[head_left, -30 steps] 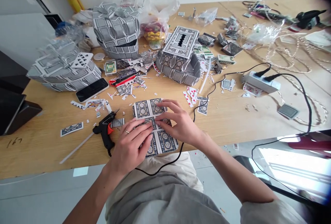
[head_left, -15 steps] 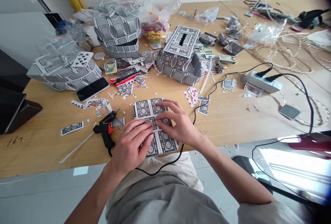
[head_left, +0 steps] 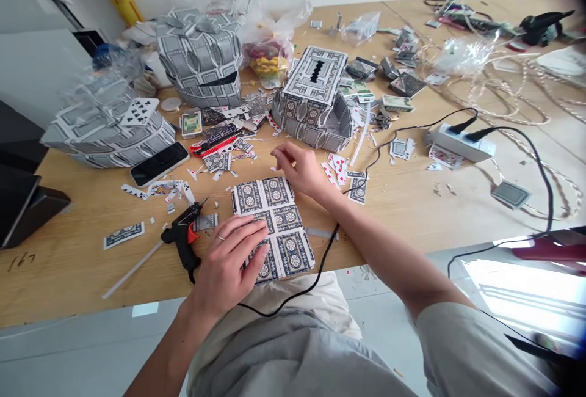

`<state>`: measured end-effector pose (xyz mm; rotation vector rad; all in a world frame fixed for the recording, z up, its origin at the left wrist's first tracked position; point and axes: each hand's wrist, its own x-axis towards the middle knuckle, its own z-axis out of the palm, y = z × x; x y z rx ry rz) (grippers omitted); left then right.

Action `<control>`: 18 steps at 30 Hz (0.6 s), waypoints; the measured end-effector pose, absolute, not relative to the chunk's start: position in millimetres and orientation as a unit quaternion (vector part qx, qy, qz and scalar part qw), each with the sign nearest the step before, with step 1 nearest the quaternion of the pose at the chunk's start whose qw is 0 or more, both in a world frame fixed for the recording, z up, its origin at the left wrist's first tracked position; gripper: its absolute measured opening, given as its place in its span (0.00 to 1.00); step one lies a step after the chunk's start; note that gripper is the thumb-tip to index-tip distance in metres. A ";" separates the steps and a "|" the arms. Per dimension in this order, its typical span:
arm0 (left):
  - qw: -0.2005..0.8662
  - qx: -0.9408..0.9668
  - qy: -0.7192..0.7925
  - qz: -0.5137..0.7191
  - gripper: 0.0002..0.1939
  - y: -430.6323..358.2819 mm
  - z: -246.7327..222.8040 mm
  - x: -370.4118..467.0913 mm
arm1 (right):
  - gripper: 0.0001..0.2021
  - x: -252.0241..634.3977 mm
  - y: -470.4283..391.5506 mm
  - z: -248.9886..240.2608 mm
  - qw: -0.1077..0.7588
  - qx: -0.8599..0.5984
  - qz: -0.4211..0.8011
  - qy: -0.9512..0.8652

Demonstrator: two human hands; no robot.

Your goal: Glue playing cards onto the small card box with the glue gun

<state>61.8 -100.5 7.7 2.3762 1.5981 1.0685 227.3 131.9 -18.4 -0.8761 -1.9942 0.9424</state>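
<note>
Right hand [head_left: 298, 168] moved off the playing-card panel [head_left: 287, 218], curled, contents unclear; left hand [head_left: 232, 250] flat atop, probably steadying it.

Resting the left hand [head_left: 233, 256] on a panel of patterned cards [head_left: 293, 217] lying flat at the near edge of the surface [head_left: 389, 220]. Holding the right hand [head_left: 300, 168], with bent fingers, just beyond the panel's far right corner; cannot tell any contact there. Can see a black glue gun [head_left: 185, 241] just left of the panel, near the left hand, and a dark-screened phone [head_left: 159, 163] farther toward the left edge. Can spot a red cutter [head_left: 213, 146] among card scraps [head_left: 217, 162] beyond the panel, and a slotted card box [head_left: 315, 76] toward the far edge. Can follow a black cord [head_left: 327, 250] from a white power strip [head_left: 462, 140], under the right forearm [head_left: 379, 250], past the near edge.
</note>
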 end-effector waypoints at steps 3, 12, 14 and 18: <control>0.047 0.776 0.526 0.346 0.14 -99.2 9.2 62.1 | 0.30 229.6 127.6 -29.5 0.378 -0.379 0.397 -0.746; 0.047 0.776 0.541 0.320 0.12 -92.0 14.0 63.1 | 0.42 232.4 134.7 -34.8 0.351 -0.395 0.436 -0.728; 0.050 0.776 0.544 0.314 0.12 -91.1 15.3 63.5 | 0.42 231.7 134.2 -37.4 0.358 -0.388 0.437 -0.728; 0.053 0.777 0.550 0.301 0.10 -90.1 17.8 64.5 | 0.43 231.2 133.6 -40.8 0.367 -0.378 0.437 -0.729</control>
